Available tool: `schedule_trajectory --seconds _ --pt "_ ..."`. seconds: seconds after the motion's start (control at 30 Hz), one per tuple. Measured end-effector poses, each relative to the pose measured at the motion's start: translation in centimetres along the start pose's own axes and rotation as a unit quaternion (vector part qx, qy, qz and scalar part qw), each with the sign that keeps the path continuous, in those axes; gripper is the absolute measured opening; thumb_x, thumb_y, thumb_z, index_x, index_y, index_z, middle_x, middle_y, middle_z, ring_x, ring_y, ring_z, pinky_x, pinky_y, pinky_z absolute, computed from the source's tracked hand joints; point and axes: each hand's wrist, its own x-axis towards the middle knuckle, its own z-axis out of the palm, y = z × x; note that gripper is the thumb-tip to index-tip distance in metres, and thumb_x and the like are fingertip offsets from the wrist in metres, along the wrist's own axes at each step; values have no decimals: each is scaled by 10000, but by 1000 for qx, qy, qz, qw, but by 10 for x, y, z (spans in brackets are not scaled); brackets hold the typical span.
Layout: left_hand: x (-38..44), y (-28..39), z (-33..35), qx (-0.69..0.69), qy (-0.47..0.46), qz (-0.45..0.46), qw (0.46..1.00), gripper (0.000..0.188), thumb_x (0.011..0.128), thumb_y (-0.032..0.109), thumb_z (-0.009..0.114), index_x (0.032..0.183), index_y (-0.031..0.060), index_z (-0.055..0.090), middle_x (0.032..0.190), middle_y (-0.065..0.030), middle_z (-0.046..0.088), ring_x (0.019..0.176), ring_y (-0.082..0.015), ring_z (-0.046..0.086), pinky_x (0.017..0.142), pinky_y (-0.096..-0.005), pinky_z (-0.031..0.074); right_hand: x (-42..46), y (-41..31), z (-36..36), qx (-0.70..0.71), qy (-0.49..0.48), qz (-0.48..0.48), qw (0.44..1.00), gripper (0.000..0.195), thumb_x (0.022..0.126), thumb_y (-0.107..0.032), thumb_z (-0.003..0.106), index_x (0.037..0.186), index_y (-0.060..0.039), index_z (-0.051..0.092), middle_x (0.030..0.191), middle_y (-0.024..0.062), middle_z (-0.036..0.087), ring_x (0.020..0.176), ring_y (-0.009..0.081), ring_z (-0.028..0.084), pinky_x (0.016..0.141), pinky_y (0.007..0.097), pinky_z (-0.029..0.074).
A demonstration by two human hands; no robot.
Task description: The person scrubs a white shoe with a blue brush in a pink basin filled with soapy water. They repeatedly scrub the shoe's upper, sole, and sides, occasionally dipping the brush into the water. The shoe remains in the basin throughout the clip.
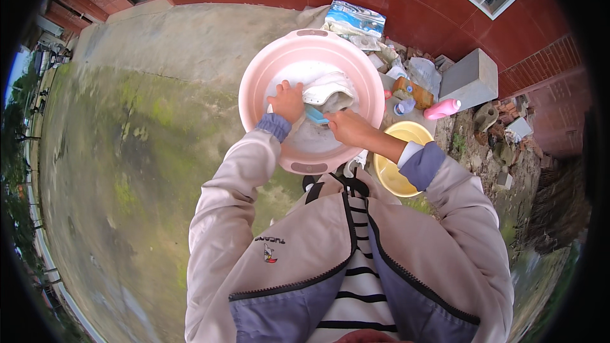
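A pink plastic basin (362, 50) with sudsy water stands before me. In it lies a white shoe (329, 88), its opening facing right and its eyelets showing. My left hand (287, 101) grips the shoe at its left part; the fingers partly hide what they hold. My right hand (350, 127) is closed around the handle of a light-blue brush (315, 115), which is held against the near side of the shoe. The brush's bristles are hidden.
A yellow basin (400, 181) stands right of the pink one. Beyond it are a pink bottle (442, 109), a clear plastic bottle (404, 106), an orange-brown brick (413, 93), a grey block (469, 78) and rubble. A blue-and-white box (355, 18) leans near the red wall.
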Motion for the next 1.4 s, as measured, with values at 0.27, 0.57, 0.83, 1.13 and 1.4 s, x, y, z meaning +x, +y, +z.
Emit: schedule_trajectory --seconds 0.27,0.57,0.83,1.13,1.4 --pt "-3 0 -4 10 -4 15 1000 487 883 143 586 1363 225 575 1268 -159 532 1206 -341 540 836 -606 492 -8 23 -48 -205 -53 35 977 224 886 -67 562 1021 -9 730 977 201 730 930 380 731 772 493 589" --pt "4 -4 14 21 25 31 999 372 922 226 566 1291 249 613 1243 -129 549 1171 -312 547 797 -596 469 -17 25 -40 -182 -12 24 983 222 884 -82 568 1016 -10 732 989 205 729 936 380 731 780 490 588" --pt "40 -27 3 -60 -197 100 974 595 891 410 641 1383 110 495 1313 -276 559 1209 -457 582 1012 -577 465 0 10 -11 -112 -48 44 992 289 892 -54 527 1107 -65 719 971 232 722 925 395 719 824 531 555" --pt "40 -33 -30 -43 -297 98 949 742 884 474 636 1485 100 414 1356 -338 552 1272 -441 560 1023 -486 473 -13 25 -40 -140 -61 31 988 348 918 -122 542 1224 -124 708 1041 183 727 995 372 699 834 496 558" --pt "36 -31 -70 -124 -375 199 897 711 826 329 709 1450 68 490 1365 -236 580 1297 -359 538 1093 -405 414 -15 6 -33 -127 -4 -62 990 320 952 -195 557 1238 -177 699 921 177 722 868 375 707 730 516 554"
